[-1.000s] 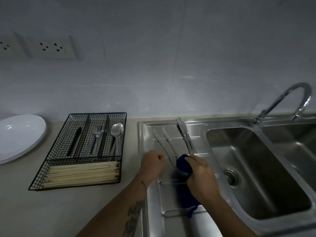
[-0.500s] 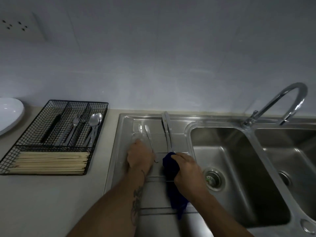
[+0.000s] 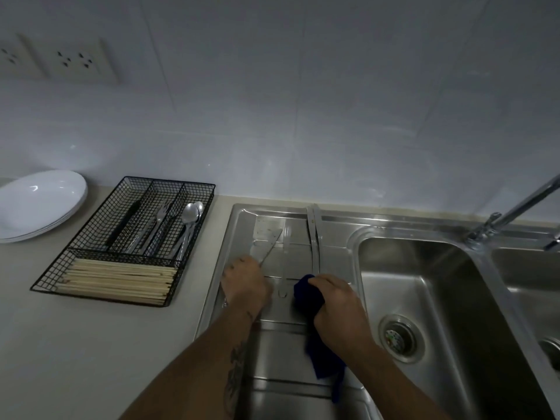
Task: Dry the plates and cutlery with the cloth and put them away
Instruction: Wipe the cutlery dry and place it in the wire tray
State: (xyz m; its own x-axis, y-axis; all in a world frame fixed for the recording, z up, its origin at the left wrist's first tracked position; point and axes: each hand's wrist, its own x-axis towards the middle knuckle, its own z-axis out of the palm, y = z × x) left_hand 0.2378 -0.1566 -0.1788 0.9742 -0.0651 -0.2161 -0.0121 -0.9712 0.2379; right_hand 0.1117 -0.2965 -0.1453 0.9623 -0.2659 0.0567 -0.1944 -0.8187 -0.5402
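- Lower centre of frame: our left hand (image 3: 246, 283) is curled closed over the handle end of a table knife (image 3: 271, 246); the blade points up and to the right above the steel draining board (image 3: 333, 256). Whether the blade touches the board, we cannot tell.
- Just right of it, our right hand (image 3: 339, 301) is closed around a bunched dark blue cloth (image 3: 306, 295); a tail of the cloth hangs below the wrist toward the bottom edge.
- Between the hands, a second piece of cutlery (image 3: 285, 265) lies flat on the board; type unclear in the dim light. Metal tongs (image 3: 313, 234) lie just right of it, running toward the back rim.
- Centre left: black wire cutlery tray (image 3: 200, 213) holds a dark-handled knife, forks (image 3: 160, 219), spoons (image 3: 191, 213) and, in the front compartment, chopsticks (image 3: 118, 281).
- Far left: stacked white plates (image 3: 39, 204) on the counter, beside the tray.
- Right: sink basin (image 3: 454, 298) with drain, tap (image 3: 515, 213) above.
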